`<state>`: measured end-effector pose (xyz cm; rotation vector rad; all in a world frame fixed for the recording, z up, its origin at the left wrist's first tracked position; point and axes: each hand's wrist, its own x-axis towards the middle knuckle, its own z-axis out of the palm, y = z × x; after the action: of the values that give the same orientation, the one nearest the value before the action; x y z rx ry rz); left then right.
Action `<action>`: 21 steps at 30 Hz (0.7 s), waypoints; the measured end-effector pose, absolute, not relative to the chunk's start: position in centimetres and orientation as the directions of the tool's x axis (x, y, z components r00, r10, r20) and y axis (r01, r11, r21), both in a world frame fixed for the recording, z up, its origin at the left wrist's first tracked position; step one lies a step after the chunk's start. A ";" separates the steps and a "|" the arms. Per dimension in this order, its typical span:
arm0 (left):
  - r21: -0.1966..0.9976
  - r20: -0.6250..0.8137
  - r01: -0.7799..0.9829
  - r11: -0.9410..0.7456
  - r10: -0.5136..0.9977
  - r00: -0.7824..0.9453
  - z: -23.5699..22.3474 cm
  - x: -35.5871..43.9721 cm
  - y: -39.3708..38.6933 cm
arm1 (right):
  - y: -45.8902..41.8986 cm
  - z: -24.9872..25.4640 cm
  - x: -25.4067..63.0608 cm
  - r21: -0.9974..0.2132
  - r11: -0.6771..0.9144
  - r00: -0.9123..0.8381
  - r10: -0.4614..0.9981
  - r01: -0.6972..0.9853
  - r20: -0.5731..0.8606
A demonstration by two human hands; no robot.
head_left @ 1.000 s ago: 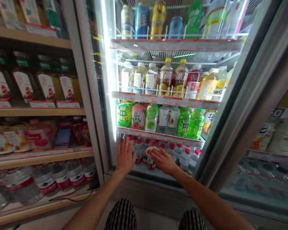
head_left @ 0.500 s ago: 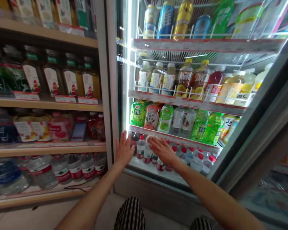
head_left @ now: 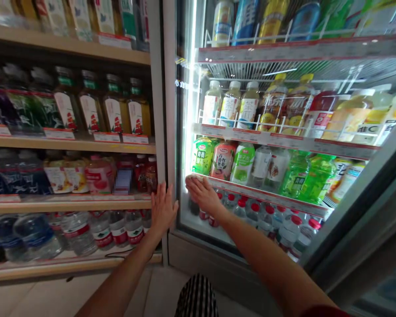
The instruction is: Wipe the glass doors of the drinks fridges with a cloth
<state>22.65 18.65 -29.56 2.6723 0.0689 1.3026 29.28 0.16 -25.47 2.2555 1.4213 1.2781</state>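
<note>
My right hand (head_left: pixel 203 193) lies almost flat against the glass door (head_left: pixel 204 237) of a lit drinks fridge, near its left edge. Under its fingertips is a small pale cloth (head_left: pixel 194 177), mostly hidden, pressed to the glass at the height of the lower shelf edge. Fingers spread, my left hand (head_left: pixel 163 207) rests against the grey upright frame (head_left: pixel 168 154) between the fridge and the open shelving. It holds nothing. Behind the glass by my right hand stand a green bottle (head_left: pixel 203 156) and a red-labelled bottle (head_left: pixel 222 159).
Left of me, wooden shelves (head_left: pixel 69 204) carry rows of bottles, with water bottles (head_left: pixel 77 233) at the bottom. Red-capped bottles (head_left: pixel 267 218) stand low inside the fridge. At right is a thick dark door frame (head_left: pixel 359 220). My striped knee (head_left: pixel 198 297) is below, over the tiled floor (head_left: pixel 132 293).
My right hand has slid left across the glass with the cloth, toward the door's left edge. My left hand has shifted left onto the upright frame. The view has turned left.
</note>
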 end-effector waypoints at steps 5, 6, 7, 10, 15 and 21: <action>0.141 0.782 -0.007 -0.990 0.107 0.614 -29.6 22.6 20.9 | 2.8 -26.2 30.4 0.597 -0.364 0.091 0.895 0.715 0.437; 0.140 0.786 -0.004 -0.990 0.108 0.609 -29.6 22.6 21.2 | 3.4 -25.8 30.7 0.585 -0.395 0.106 0.879 0.708 0.465; 0.140 0.788 0.000 -0.990 0.111 0.605 -29.5 22.6 21.4 | 3.9 -25.3 31.0 0.567 -0.432 0.126 0.858 0.701 0.498; 0.138 0.795 0.012 -0.990 0.118 0.595 -29.0 22.8 21.6 | 4.7 -24.5 31.1 0.538 -0.475 0.167 0.837 0.696 0.522; 0.130 0.808 -0.009 -0.991 0.101 0.581 -27.8 22.9 21.3 | 2.1 -24.9 30.0 0.604 -0.334 0.107 0.919 0.724 0.381; 0.169 0.813 -0.086 -0.982 0.090 0.576 -25.8 23.6 18.7 | -2.6 -19.6 29.2 0.529 -0.598 0.210 0.758 0.603 0.617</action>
<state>23.62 18.74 -25.81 2.6162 0.0034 1.3657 29.19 -2.58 -19.60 2.3032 1.3109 1.3362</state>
